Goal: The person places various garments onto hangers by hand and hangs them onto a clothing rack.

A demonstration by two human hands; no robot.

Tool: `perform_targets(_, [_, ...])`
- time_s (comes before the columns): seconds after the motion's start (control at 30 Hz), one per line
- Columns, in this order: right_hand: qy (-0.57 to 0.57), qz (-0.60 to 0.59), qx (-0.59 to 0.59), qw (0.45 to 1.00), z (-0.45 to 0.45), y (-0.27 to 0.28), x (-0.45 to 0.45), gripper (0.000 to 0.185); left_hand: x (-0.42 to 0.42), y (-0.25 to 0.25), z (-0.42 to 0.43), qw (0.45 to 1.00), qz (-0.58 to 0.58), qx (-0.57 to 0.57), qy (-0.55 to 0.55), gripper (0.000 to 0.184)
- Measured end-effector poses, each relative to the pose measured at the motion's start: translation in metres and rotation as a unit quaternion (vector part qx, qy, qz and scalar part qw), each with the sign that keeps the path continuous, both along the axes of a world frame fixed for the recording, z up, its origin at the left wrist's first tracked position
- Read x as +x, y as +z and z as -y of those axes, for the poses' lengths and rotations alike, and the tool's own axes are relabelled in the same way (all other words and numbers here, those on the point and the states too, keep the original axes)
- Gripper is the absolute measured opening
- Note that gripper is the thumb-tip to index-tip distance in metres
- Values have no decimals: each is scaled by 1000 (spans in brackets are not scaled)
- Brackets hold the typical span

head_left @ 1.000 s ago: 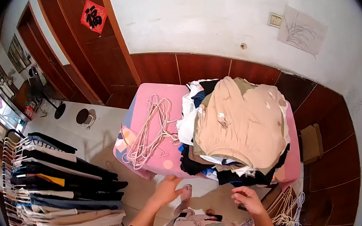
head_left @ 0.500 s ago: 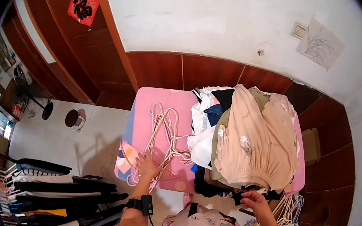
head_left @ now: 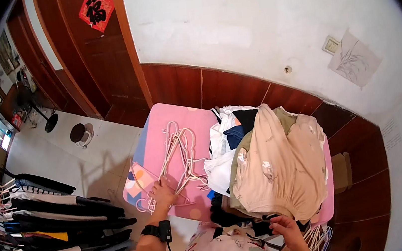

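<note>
Several pale pink clothes hangers (head_left: 184, 150) lie tangled on the left part of a pink patterned table (head_left: 200, 115). My left hand (head_left: 163, 193) is at their near left end, with its fingers bent over a hanger. A black band with a small box is on that wrist. To the right, a heap of clothes rises, topped by beige trousers (head_left: 266, 167), with a white garment (head_left: 220, 169) at its left side. My right hand (head_left: 286, 228) hovers at the heap's near edge, fingers loosely curled and apart, with nothing visible in them.
On the left, a rack of hung clothes (head_left: 62, 223) stands close by. More hangers (head_left: 319, 241) are bunched at the table's near right corner. A round stool (head_left: 79, 134) stands on the tiled floor, and a panelled wall (head_left: 236, 88) runs behind the table.
The view has shifted slightly, so the table sits lower and further left. My left hand's fingers have drawn in on the hangers. My right hand is almost unmoved.
</note>
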State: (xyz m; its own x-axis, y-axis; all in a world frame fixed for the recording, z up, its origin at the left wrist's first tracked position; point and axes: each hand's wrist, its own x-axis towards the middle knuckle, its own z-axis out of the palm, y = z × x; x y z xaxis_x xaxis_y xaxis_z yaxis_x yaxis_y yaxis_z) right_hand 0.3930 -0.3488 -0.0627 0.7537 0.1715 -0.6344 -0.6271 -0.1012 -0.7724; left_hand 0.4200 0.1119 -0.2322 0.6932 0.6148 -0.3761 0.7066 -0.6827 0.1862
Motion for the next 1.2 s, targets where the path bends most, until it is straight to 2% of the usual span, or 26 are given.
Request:
perform_targets(0.17, [3,-14,11,1000,12,0,-2,23,-6,-5,3,999,35,11,28,113])
perform_targets(0.27, [-8,-10,16,1000,15,-1,-3,23,-8,13,5,999,15,20,34,114])
perform_targets(0.37, [-7,-8,16,1000,17,-1,-5,23,-12,32,4,996,7,77,50,117])
perform_targets(0.43, [-5,-8,16,1000,17,-2,-6,23,-17,44,1,992,57,60,95,118])
perform_targets(0.57, [-8,-9,22,1000,14,-2,-7,22,-36,69,0,988,120,-11,98,119])
perform_targets(0.63, [3,1,23,1000,15,-4,-7,23,-48,72,6,974,206,-72,60,121])
perform_targets(0.67, [14,11,22,1000,16,-5,-8,23,-53,71,10,974,205,-72,57,121])
perform_targets(0.73, [25,12,27,999,15,-3,-6,24,-55,81,26,925,322,-202,12,125])
perform_targets(0.8, [29,15,29,999,13,1,-2,25,-56,98,50,928,286,-238,-3,126])
perform_targets(0.87, [73,58,63,994,7,5,-1,27,-61,92,77,882,341,-322,-42,128])
perform_targets(0.93, [122,105,100,982,-1,-1,2,33,-61,104,107,873,348,-329,-97,131])
perform_targets(0.97, [172,117,79,975,-4,6,5,48,-62,112,122,862,355,-333,-141,132])
perform_targets(1.0, [162,119,77,977,-11,11,7,48,-62,115,134,850,363,-335,-183,133])
perform_targets(1.07, [262,326,42,907,-24,15,9,62,-62,115,155,850,361,-321,-212,136])
perform_targets(1.2, [171,358,120,910,-36,23,1,65,-66,136,190,863,278,-309,-287,135])
